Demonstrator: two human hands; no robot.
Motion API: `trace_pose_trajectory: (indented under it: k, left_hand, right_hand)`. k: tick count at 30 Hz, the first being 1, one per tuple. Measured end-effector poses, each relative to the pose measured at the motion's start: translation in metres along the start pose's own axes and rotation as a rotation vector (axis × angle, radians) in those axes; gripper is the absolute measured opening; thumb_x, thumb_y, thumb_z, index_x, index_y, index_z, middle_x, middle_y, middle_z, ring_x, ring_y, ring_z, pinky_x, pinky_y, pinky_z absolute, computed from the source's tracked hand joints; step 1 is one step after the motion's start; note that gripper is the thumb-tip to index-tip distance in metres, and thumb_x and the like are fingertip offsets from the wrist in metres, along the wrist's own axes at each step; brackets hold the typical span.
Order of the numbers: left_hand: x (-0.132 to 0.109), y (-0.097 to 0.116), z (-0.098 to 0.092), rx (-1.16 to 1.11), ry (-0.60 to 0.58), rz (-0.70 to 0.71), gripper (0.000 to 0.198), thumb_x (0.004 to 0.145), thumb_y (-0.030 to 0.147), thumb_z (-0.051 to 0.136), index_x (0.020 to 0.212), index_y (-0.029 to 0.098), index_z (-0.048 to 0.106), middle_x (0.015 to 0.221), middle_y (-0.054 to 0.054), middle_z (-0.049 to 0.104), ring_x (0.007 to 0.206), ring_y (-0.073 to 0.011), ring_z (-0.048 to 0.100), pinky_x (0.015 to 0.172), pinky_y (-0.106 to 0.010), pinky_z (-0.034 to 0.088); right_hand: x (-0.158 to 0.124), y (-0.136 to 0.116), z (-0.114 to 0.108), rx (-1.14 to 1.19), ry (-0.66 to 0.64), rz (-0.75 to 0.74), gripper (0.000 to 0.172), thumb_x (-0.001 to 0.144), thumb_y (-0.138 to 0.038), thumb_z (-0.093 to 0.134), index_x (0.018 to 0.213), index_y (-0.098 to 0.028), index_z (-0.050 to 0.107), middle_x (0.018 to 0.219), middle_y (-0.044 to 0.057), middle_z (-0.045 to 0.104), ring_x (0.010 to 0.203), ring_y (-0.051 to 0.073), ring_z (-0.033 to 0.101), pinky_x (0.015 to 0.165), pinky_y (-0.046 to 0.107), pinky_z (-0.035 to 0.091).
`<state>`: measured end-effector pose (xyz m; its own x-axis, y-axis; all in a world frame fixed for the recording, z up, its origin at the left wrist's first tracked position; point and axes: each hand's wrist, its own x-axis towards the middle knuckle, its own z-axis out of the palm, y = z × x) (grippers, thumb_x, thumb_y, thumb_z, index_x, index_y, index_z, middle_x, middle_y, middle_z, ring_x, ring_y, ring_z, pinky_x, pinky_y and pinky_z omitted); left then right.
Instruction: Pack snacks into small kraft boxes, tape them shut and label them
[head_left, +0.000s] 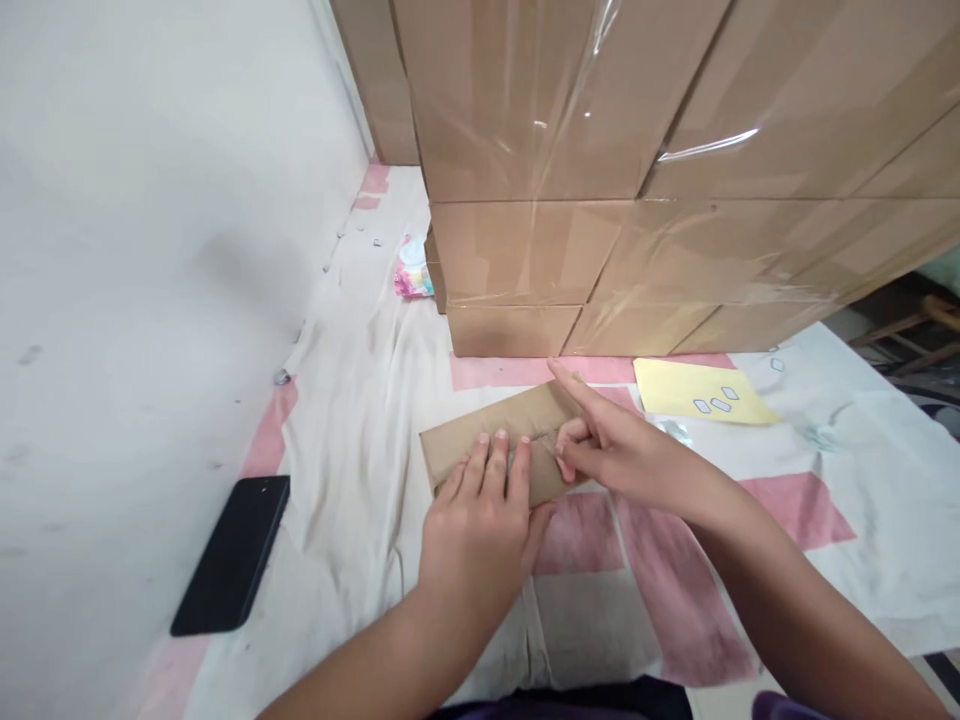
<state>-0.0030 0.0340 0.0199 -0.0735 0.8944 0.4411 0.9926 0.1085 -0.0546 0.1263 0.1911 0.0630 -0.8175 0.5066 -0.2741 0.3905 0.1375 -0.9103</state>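
A small parcel wrapped in brown paper (491, 420) lies on a white and pink cloth (360, 420). My left hand (480, 525) rests flat on the near part of the parcel, fingers stretched out and pressing it down. My right hand (600, 445) is at the parcel's right end. Its index finger points out along the top edge, while the thumb and other fingers pinch together at a paper fold. What they pinch is too small to name.
A tall stack of taped cardboard boxes (600, 160) stands right behind the parcel. A yellow sheet with small stickers (697, 392) lies to the right. A black phone (232, 552) lies by the white wall (135, 250). A colourful packet (412, 270) sits far left.
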Motion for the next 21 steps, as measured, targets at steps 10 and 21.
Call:
trace_pose_trajectory:
  k: [10, 21]
  left_hand:
    - [0.001, -0.010, 0.000, 0.034, -0.081, 0.111, 0.049, 0.100, 0.044, 0.046, 0.133, 0.012, 0.062, 0.140, -0.011, 0.063, 0.121, -0.0289, 0.059, 0.102, -0.045, 0.045]
    - [0.024, -0.021, -0.009, -0.134, -0.178, 0.092, 0.063, 0.093, 0.060, 0.053, 0.140, 0.018, 0.055, 0.105, -0.006, 0.066, 0.092, -0.0251, 0.052, 0.081, -0.042, 0.041]
  right_hand:
    - [0.016, 0.000, 0.012, -0.095, 0.079, 0.093, 0.087, 0.084, -0.016, 0.053, 0.162, -0.023, 0.017, 0.063, -0.005, 0.066, 0.055, 0.015, 0.057, 0.049, 0.024, 0.043]
    - [0.030, 0.001, 0.004, -0.055, 0.056, 0.250, 0.099, 0.076, -0.014, 0.063, 0.163, -0.017, 0.016, 0.060, -0.002, 0.072, 0.041, 0.016, 0.054, 0.038, 0.024, 0.034]
